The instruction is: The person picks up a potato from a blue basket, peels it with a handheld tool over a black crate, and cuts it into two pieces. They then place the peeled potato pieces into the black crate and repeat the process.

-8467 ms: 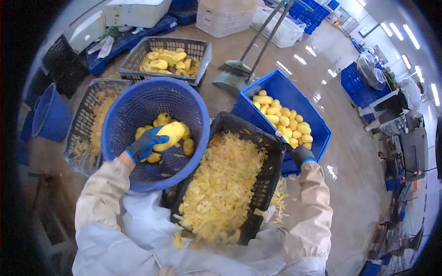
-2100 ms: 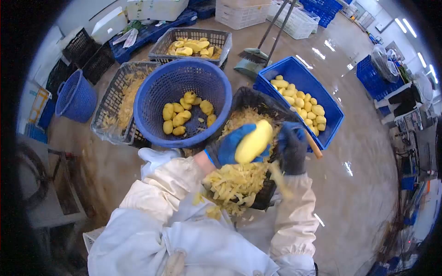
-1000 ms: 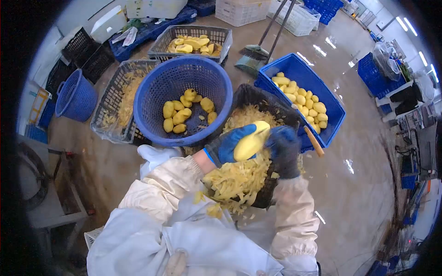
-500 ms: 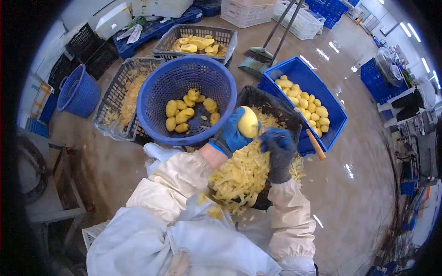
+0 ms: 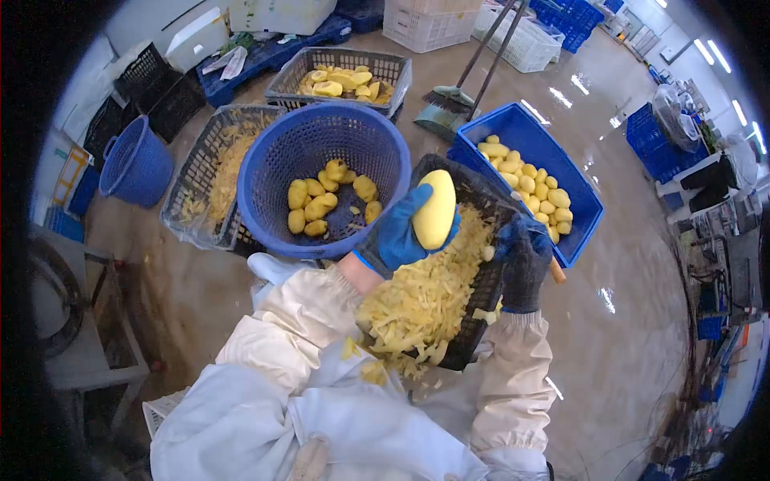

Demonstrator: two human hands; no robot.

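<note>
My left hand [image 5: 401, 236], in a blue glove, grips a large, smooth, peeled yellow potato [image 5: 435, 210] upright above a black crate [image 5: 485, 293] heaped with peel shavings [image 5: 425, 301]. To its right, my right hand [image 5: 523, 252], in a dark glove, is closed over the crate's right edge. A small pale bit shows at its fingertips; what it holds I cannot make out. A wooden handle [image 5: 557, 271] sticks out just beside and below this hand, mostly covered by it. Left of my hands, a blue round basket [image 5: 257, 192] holds several rough-skinned potatoes [image 5: 321, 207].
A blue bin [image 5: 589, 224] with peeled potatoes [image 5: 549, 196] stands right of the crate. Behind are a crate of large yellow pieces [image 5: 341, 82] and a dustpan [image 5: 441, 120]. A peel-filled crate [image 5: 188, 188] and a blue bucket [image 5: 140, 164] stand left. The floor looks wet.
My right hand has moved right, away from the potato, and now partly covers the wooden handle. The potato is held more upright, with more of it showing.
</note>
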